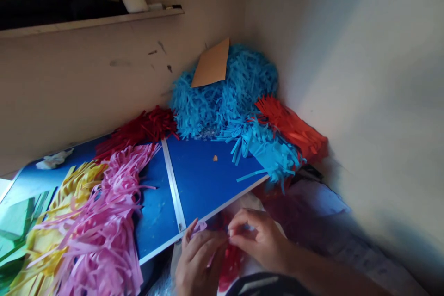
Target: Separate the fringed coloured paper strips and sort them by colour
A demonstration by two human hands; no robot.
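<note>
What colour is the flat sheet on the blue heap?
The sheet is orange-brown; see the head view.

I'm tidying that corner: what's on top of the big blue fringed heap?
A tan sheet lies tilted on the blue heap, toward its left side. Whatever is directly beneath the sheet is hidden.

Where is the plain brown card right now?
In the head view, the brown card is above centre, slightly left, leaning tilted on the left part of the big blue fringe heap.
</note>
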